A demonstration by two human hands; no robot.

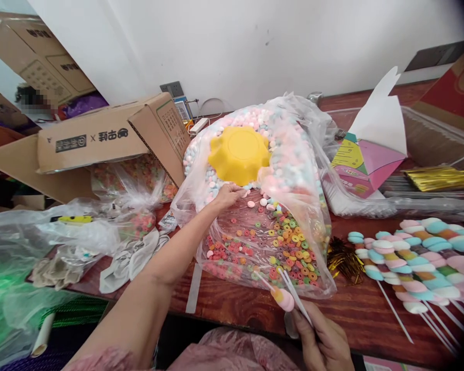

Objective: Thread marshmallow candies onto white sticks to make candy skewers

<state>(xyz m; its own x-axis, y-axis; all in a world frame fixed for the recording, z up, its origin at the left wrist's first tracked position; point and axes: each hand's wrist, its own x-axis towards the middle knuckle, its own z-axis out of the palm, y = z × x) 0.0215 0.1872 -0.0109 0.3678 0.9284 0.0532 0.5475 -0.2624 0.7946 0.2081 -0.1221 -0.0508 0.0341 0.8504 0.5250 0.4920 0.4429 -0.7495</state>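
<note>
My left hand (pixel 229 197) reaches into the open clear plastic bag (pixel 313 286), its fingers drawn together at a small pink marshmallow (pixel 245 194). Just above those fingers lies an upturned yellow scalloped bowl (pixel 239 154) on a heap of pastel marshmallows (pixel 294 149). Colourful ring candies (pixel 294 247) are spread over the near part of the bag. My right hand (pixel 327 335) is closed around several thin white sticks (pixel 294 293) near the table's front edge. One stick carries a pink marshmallow and an orange-yellow piece (pixel 283 299).
Finished marshmallow skewers (pixel 425 263) lie at the right, beside gold tinsel ties (pixel 344 260). Behind them stands a clear plastic tray (pixel 371 208) with printed paper cones (pixel 365 165). An open cardboard box (pixel 100 139), bagged candies (pixel 139 221) and grey gloves (pixel 133 260) occupy the left.
</note>
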